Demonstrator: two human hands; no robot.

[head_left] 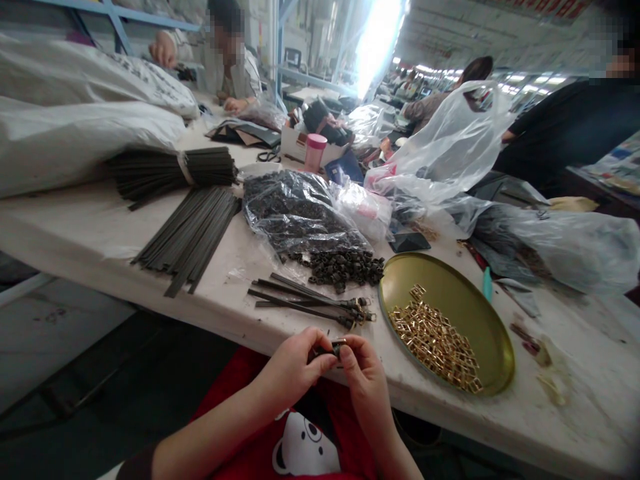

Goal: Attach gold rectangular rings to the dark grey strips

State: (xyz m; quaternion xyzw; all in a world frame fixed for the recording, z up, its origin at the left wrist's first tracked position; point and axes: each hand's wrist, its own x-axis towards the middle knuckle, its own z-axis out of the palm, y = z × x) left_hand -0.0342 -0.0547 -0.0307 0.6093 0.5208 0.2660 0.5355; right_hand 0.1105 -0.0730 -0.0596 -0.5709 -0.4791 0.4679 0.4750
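At the table's front edge, my left hand [311,359] and my right hand [361,365] meet fingertip to fingertip. Both are closed on a dark strap [327,351], and a bit of shiny metal, apparently a buckle, shows at its end. Fingers hide most of the strap. Just beyond my hands lie several dark straps with gold buckles [357,310]. A round gold-coloured tray [465,293] to the right holds a heap of small gold buckles [440,347]. Small black loops [345,269] spill out of a clear plastic bag [305,207].
Loose dark strips [193,233] and a tied bundle of strips [210,167] lie on the left, by large white sacks [90,120]. Behind are a pink-lidded jar [315,152], scissors [269,157], a phone [410,241] and clear bags [440,147]. Other people sit or stand beyond the table.
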